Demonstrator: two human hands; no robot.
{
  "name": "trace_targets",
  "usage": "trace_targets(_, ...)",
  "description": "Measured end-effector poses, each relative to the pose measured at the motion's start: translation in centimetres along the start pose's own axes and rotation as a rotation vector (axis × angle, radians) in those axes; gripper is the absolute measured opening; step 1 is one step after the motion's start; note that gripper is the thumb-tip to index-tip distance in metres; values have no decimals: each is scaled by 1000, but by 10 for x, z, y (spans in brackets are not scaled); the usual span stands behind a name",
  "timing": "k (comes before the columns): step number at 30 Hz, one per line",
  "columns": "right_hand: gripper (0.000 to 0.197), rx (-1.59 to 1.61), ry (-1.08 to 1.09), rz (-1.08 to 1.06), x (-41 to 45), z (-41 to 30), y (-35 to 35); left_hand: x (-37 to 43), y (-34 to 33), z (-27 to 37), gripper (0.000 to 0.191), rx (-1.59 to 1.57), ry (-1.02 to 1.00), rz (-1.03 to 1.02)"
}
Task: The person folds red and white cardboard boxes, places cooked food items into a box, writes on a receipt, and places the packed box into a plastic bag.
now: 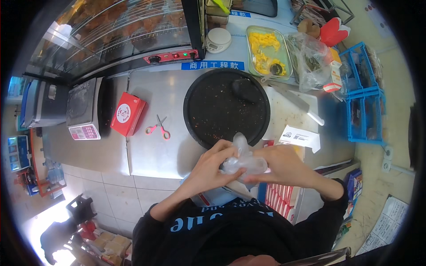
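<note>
My left hand [216, 163] and my right hand [279, 164] grip a crumpled piece of clear thin plastic [244, 161] between them. Rounded lobes stick out of it; whether it is a glove or a bag, I cannot tell. Just beyond my hands, a round black tray [216, 106] sits at the steel counter's front edge. Crumbs are scattered over it, and a dark object [246, 90] lies in its far right part. To the left are scissors [158, 128] with pink handles, blades apart, and a red cardboard box [128, 114].
A knife [299, 104] lies on a white cutting board [283, 113] beside a printed paper piece [299, 137]. Behind stand a glass dish [251, 50] of yellow food, a round white scale [218, 40] and a heated display cabinet [133, 53]. A larger scale [83, 106] stands left, blue racks [364, 113] right.
</note>
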State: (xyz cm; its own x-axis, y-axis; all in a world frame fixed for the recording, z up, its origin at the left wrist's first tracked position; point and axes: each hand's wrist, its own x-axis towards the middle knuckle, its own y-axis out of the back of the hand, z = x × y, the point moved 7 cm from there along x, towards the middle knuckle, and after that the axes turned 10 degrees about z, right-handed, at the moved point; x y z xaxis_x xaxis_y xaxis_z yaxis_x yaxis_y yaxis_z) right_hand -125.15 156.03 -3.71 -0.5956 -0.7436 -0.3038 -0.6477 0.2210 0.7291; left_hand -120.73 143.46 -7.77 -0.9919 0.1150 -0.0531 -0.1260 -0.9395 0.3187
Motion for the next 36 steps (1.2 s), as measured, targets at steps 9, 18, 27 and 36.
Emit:
trace_targets(9,35,318,69,-46,-3,-29,0,-10,-4,9,36,-292,-219,-156)
trace_targets(18,40,640,-202,-179,-24,-54,19,-39,10,36,37,-205,-162,-100)
trace_targets(27,30,470,-124,-135,-29,-65,36,-44,15,15,39,-142,-119,-10)
trace_targets(36,27,344,17,157,-8,-37,29,-28,21,-22,38,-16,-53,128)
